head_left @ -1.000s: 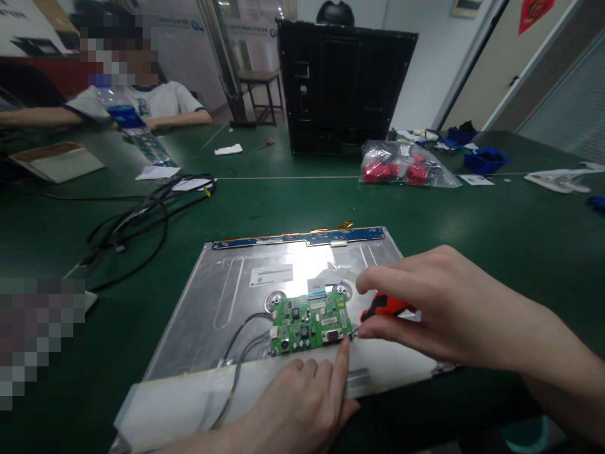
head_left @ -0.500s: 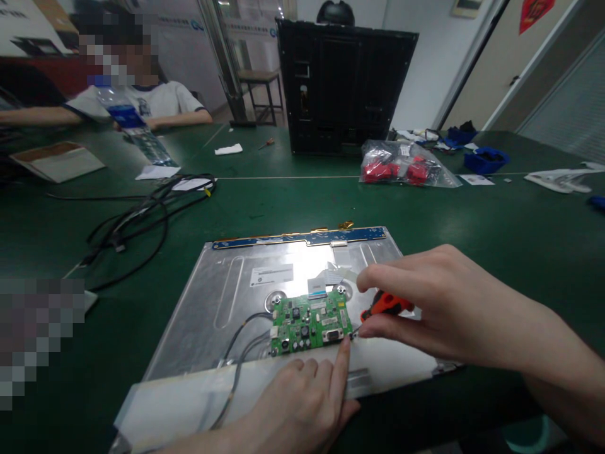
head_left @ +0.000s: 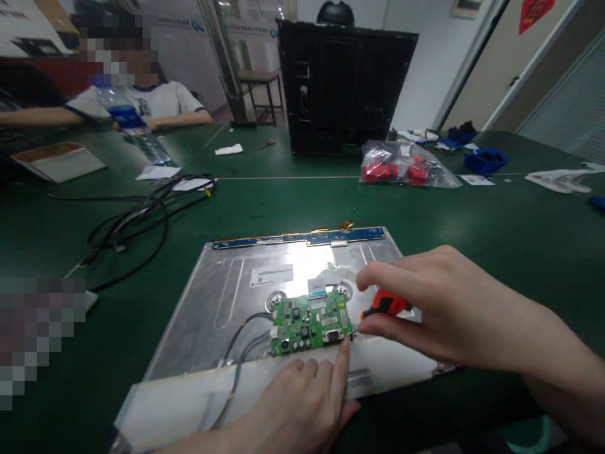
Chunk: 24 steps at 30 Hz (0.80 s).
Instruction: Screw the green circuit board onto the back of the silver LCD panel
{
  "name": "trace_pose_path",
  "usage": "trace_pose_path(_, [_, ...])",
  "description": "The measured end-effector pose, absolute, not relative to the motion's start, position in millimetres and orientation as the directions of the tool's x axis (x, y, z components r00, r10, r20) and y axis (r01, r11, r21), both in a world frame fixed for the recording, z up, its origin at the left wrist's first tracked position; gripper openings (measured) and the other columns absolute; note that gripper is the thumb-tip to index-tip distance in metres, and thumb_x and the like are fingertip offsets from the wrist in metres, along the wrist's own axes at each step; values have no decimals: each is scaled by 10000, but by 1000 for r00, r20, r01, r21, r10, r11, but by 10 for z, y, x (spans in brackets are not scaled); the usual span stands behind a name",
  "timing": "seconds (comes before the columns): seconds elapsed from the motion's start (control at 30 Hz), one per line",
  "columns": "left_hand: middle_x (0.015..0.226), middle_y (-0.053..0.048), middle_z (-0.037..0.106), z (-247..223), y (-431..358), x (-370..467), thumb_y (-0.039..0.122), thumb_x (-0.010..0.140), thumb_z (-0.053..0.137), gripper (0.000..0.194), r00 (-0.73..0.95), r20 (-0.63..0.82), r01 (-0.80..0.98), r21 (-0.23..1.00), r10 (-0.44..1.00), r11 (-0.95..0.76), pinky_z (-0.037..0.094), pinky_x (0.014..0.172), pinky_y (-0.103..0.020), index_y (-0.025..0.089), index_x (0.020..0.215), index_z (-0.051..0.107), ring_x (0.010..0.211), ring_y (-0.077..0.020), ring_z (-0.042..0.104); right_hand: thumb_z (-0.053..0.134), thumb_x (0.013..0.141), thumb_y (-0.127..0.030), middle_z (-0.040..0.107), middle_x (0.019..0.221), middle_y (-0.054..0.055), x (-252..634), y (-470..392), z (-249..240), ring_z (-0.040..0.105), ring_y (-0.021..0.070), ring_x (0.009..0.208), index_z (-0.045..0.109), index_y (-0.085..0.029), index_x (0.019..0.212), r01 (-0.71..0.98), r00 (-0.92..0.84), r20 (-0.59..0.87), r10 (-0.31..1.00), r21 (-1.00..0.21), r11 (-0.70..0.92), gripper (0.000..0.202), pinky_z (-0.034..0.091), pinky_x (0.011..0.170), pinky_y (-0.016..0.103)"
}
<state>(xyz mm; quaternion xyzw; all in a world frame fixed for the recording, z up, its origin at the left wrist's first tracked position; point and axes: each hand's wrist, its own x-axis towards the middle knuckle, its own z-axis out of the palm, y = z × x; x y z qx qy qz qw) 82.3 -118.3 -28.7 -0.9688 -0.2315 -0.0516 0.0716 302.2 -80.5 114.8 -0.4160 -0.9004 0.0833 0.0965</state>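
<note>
A green circuit board lies on the silver metal back of a flat display panel. My right hand grips a red-and-black screwdriver between thumb and fingers. Its thin tip points at the board's lower right corner; whether it sits in a screw is too small to see. Beside that corner rests the outstretched index finger of my left hand, whose other fingers are loosely bent and hold nothing. Dark cables run from the board's left side, and a flat ribbon cable reaches its top edge.
Black cables lie coiled on the green table at left. Farther back are a bag of red parts, a dark upright display housing, another screwdriver and a blue object. A person sits at back left near a tilted bottle.
The screwdriver handle has turned slightly in my right hand. Both hands, the board and the panel have stayed in place.
</note>
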Motion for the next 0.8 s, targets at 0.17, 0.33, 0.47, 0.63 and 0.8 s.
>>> trace_pose_path(0.17, [830, -132, 677, -240, -1171, 833, 335, 984, 390, 458, 897, 127, 439, -129, 424, -889, 477, 529, -298, -11, 1264, 496, 618, -203, 625, 543, 881, -248, 619, 730, -23, 3020, -825, 1162, 519, 115, 589, 556, -207, 1010, 726, -633, 101, 768, -267, 634, 136, 287, 554, 247])
trace_pose_path(0.33, [849, -123, 686, -262, -1188, 823, 365, 956, 461, 489, 895, 144, 441, -147, 422, -885, 484, 534, -286, -7, 1273, 490, 626, -194, 631, 551, 833, -212, 596, 754, -31, 3023, -832, 1198, 483, 118, 597, 540, -213, 998, 717, -637, 89, 766, -298, 630, 165, 294, 562, 254])
trace_pose_path(0.47, [809, -113, 680, -282, -1186, 824, 363, 957, 460, 496, 894, 148, 444, -151, 424, -883, 478, 516, -290, -17, 1275, 484, 596, -192, 622, 542, 842, -222, 598, 790, -24, 3023, -832, 1193, 481, 126, 619, 521, -211, 1072, 716, -641, 78, 764, -298, 631, 231, 297, 573, 264])
trace_pose_path(0.63, [787, -98, 667, -288, -1181, 829, 360, 955, 465, 499, 891, 151, 449, -145, 429, -882, 480, 504, -312, -24, 1275, 472, 590, -207, 626, 547, 831, -201, 607, 848, -17, 3029, -838, 1181, 503, 135, 662, 485, -210, 1158, 708, -646, 89, 758, -302, 639, 333, 314, 604, 272])
trace_pose_path(0.8, [818, -107, 678, -285, -1186, 830, 361, 951, 474, 471, 887, 165, 453, -135, 430, -881, 490, 527, -315, -6, 1244, 495, 613, -208, 636, 573, 862, -276, 623, 855, -18, 3040, -831, 1174, 537, 135, 680, 515, -216, 1112, 702, -648, 81, 757, -322, 636, 264, 326, 603, 264])
